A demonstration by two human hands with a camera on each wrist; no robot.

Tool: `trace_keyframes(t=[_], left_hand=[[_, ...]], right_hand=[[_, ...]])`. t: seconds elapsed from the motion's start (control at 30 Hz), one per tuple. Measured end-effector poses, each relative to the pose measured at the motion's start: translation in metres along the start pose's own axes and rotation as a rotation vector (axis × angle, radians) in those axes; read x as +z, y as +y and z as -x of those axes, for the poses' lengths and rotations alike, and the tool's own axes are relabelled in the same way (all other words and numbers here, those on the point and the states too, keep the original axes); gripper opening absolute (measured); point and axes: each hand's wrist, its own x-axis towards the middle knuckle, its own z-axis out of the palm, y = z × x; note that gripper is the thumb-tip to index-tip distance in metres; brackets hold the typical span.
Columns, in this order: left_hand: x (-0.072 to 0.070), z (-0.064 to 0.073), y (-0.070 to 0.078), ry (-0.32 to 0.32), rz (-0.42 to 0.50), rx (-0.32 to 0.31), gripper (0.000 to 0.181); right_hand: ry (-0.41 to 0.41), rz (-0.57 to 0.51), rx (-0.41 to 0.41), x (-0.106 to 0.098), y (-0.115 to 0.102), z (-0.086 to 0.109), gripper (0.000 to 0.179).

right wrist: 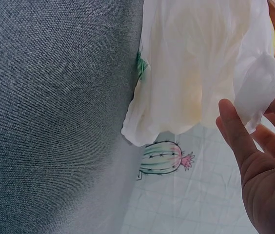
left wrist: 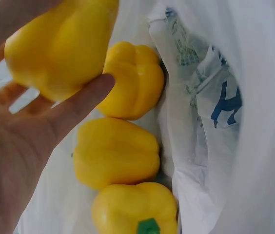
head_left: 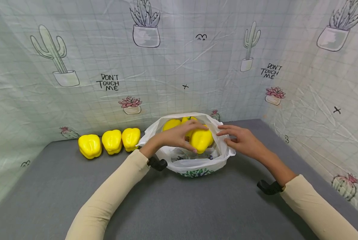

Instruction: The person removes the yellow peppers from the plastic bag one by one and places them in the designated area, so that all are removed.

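Observation:
My left hand (head_left: 179, 135) grips a yellow bell pepper (head_left: 201, 140) between thumb and fingers, inside the mouth of a white plastic bag (head_left: 197, 164). In the left wrist view, more yellow bell peppers lie in a row in the bag below it, among them a middle pepper (left wrist: 118, 152) and one with a green stem (left wrist: 136, 209). At the bag's right rim is my right hand (head_left: 242, 141). Its fingers and thumb hold the edge of the plastic, and a white fold (right wrist: 259, 87) of it shows between them in the right wrist view.
Three yellow bell peppers stand side by side left of the bag: an outer one (head_left: 90, 146), a middle one (head_left: 112, 142) and one beside the bag (head_left: 131, 139). The grey tabletop (head_left: 203, 206) ends at a patterned curtain (head_left: 167, 80) behind and to the right.

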Motion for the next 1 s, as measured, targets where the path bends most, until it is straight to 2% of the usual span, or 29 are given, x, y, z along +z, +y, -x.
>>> trace_keyframes(t=[0.17, 0.3, 0.43, 0.7, 1.0], left_hand=[[-0.002, 0.006, 0.009, 0.095, 0.032, -0.045, 0.079], [-0.005, 0.013, 0.014, 0.135, 0.018, -0.074, 0.079], [-0.009, 0.021, 0.017, 0.166, -0.005, -0.076, 0.080], [-0.014, 0.036, 0.024, 0.191, 0.104, -0.108, 0.080], [-0.020, 0.056, 0.033, 0.216, 0.099, -0.124, 0.083]], right_hand=[[0.007, -0.002, -0.004, 0.001, 0.001, 0.001, 0.032], [0.008, -0.003, -0.002, 0.001, 0.000, 0.002, 0.032], [0.011, -0.001, 0.000, 0.001, -0.001, 0.001, 0.032], [0.017, -0.001, -0.005, 0.000, 0.001, 0.002, 0.032], [0.016, -0.005, 0.006, 0.001, 0.001, 0.002, 0.032]])
